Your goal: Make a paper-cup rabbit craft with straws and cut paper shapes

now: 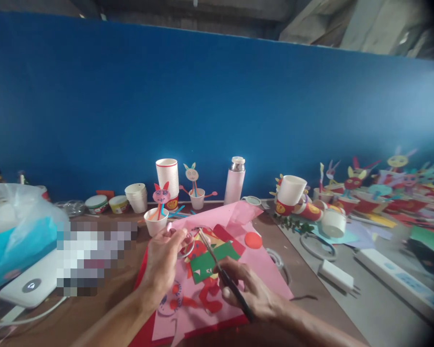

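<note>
My right hand (248,284) is closed around the dark handle of scissors (233,289). Their metal blades point up and left, over the paper pile. My left hand (168,253) pinches a small curved piece of paper (190,249) with a pale edge, close to the blade tips; my fingers partly hide it. Below both hands lies a large pink paper sheet (246,270), its far edge curled up. A green paper piece (211,264), a red paper circle (253,240) and red paper scraps (210,296) rest on it.
Behind the paper stand paper cups with face figures (161,196), stacked cups (167,176) and a pink thermos (235,180). A power bank (29,286) and plastic bag (18,231) are left. More cup figures (354,185), a charger (336,277) and a power strip (398,277) are right.
</note>
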A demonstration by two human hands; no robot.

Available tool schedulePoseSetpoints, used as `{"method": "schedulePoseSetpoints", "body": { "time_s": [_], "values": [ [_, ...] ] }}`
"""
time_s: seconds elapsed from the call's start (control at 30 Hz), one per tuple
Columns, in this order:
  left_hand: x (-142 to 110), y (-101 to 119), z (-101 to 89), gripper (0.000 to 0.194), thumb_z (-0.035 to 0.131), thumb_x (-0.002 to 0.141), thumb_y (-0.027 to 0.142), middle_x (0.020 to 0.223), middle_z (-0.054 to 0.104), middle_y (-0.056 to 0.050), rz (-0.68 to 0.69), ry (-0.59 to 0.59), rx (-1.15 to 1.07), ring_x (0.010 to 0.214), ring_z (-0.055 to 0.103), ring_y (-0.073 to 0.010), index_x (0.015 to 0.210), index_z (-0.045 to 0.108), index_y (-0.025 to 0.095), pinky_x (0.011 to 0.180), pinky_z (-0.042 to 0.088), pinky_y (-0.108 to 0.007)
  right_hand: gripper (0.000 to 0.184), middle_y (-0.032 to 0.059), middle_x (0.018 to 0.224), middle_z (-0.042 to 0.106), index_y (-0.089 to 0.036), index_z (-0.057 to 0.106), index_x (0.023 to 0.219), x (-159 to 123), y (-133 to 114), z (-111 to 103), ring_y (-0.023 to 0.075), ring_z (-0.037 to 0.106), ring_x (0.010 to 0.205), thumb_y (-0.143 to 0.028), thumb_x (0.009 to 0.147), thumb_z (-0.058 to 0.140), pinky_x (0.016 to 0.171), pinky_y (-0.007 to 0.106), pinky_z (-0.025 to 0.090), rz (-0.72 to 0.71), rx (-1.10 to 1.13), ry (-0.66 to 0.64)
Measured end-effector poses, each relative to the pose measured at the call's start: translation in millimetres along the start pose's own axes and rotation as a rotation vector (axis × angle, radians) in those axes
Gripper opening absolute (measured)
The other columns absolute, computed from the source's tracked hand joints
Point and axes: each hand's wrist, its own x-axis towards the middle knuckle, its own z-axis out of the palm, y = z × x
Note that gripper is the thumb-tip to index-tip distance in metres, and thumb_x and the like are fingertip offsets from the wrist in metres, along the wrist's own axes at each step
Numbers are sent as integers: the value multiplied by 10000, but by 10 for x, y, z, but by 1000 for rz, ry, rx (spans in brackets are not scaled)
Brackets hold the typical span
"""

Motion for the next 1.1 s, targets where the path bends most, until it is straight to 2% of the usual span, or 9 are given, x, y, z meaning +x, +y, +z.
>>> {"method": "schedulePoseSetpoints", "body": {
  "time_s": [0.13, 0.27, 0.47, 0.67, 0.83, 1.1],
  "values": [
    [11, -76, 6, 139, 638, 592, 222, 585, 610, 17, -78, -88, -32, 592, 616, -143, 593, 514, 158, 615, 484, -266, 269, -35, 643, 428, -179, 469, 861, 62, 42, 85, 86, 387, 562, -424, 757, 512, 519, 208, 327, 44, 246, -36],
    [13, -173, -3, 131, 632, 603, 241, 533, 590, 30, -89, -90, 43, 521, 599, -138, 631, 528, 166, 488, 430, -217, 379, -30, 615, 455, -174, 441, 882, 115, 106, 191, 91, 439, 543, -525, 749, 498, 521, 218, 363, 61, 463, -80],
    [-11, -236, -3, 160, 644, 607, 269, 582, 600, 11, -64, -126, 51, 557, 614, -158, 688, 551, 166, 541, 470, -248, 385, -36, 558, 470, -168, 433, 857, 153, 77, 235, 91, 463, 510, -536, 757, 482, 492, 214, 364, 34, 497, -44],
    [-49, -227, 23, 108, 602, 628, 213, 610, 577, 25, -71, -143, 47, 557, 612, -140, 624, 500, 177, 575, 491, -257, 404, -46, 524, 464, -175, 429, 831, 168, 49, 252, 95, 466, 488, -567, 744, 473, 469, 214, 362, 42, 486, -16],
    [-58, -225, 22, 118, 614, 618, 226, 575, 560, 31, -82, -140, 68, 557, 612, -147, 598, 508, 175, 522, 476, -232, 395, -46, 536, 477, -172, 430, 865, 174, 97, 265, 87, 457, 471, -544, 748, 490, 465, 211, 358, 52, 526, -16],
    [-52, -280, 6, 146, 619, 623, 234, 554, 536, 31, -76, -189, 63, 589, 621, -166, 556, 504, 174, 598, 504, -279, 381, -41, 541, 486, -162, 446, 867, 159, 117, 262, 86, 462, 464, -518, 748, 512, 455, 204, 352, 66, 555, -4]
  ]
}}
